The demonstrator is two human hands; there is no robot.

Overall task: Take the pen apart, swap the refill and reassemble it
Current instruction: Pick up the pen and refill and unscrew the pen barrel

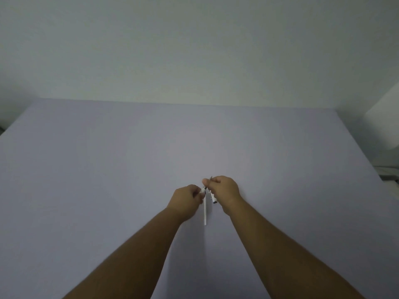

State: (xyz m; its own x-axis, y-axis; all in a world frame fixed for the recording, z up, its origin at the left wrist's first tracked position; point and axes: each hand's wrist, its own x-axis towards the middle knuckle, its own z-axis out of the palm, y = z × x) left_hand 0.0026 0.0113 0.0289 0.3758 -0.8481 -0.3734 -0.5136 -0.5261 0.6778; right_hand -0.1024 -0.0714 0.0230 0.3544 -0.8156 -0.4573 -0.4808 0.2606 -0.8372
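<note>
Both hands meet over the middle of the lilac table (108, 169). My left hand (187, 200) pinches a small white pen piece (202, 190) at its fingertips. My right hand (223, 192) is closed around a thin dark pen part whose pointed tip (211, 178) sticks out above the fingers, and a white-and-dark pen section (213, 198) hangs below the palm. A thin white refill (205, 213) lies on the table between my wrists, pointing toward me. The parts in my hands are small and partly hidden by the fingers.
The table runs back to a pale wall (194, 50). A white object (386, 124) stands off the table's right edge, with some clutter below it.
</note>
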